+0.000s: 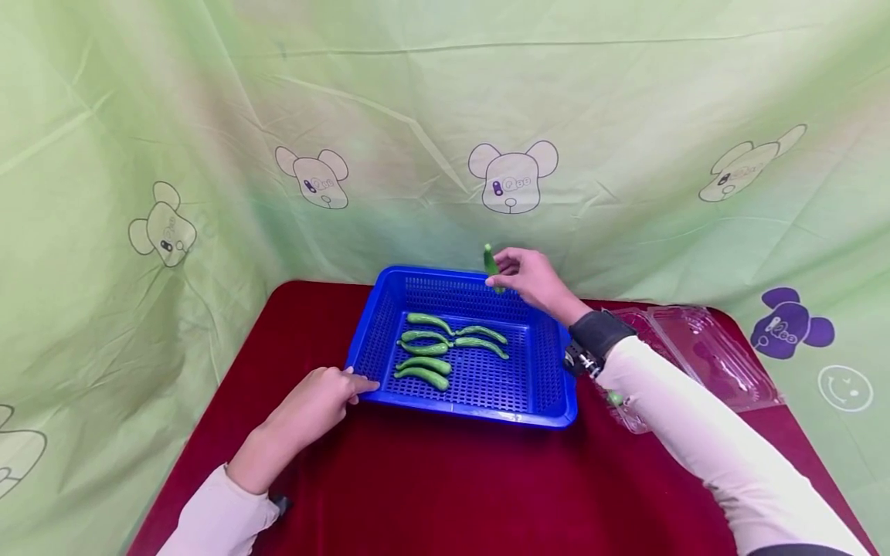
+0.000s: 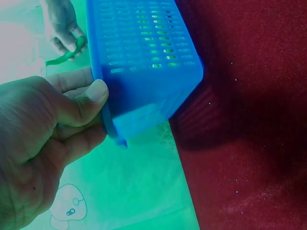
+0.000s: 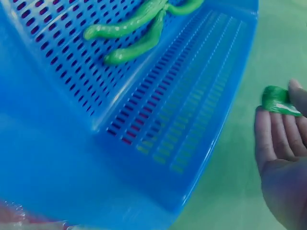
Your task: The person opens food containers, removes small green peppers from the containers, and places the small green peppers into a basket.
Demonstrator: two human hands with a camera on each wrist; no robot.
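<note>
A blue plastic basket point(image 1: 480, 411) with slotted walls stands on the red tablecloth. Several long green peppers point(image 1: 422, 377) lie on its floor, mostly toward the left, with two nearer the middle. My left hand point(image 1: 327, 398) grips the basket's front left corner; in the left wrist view the thumb point(image 2: 97, 91) presses on the rim and the other fingers lie behind it. Over the back rim, my right hand point(image 1: 534, 282) pinches one green pepper point(image 1: 490, 262) between thumb and fingers, its tip pointing up. The right wrist view shows this held pepper point(image 3: 274, 99) beyond the basket wall.
To the right of the basket lies a clear plastic clamshell box point(image 1: 719, 359), partly hidden by my right sleeve. A bit of green point(image 1: 615, 398) shows beside that forearm. Pale green curtain point(image 1: 417, 93) with printed bear heads hangs close behind the table and along its sides.
</note>
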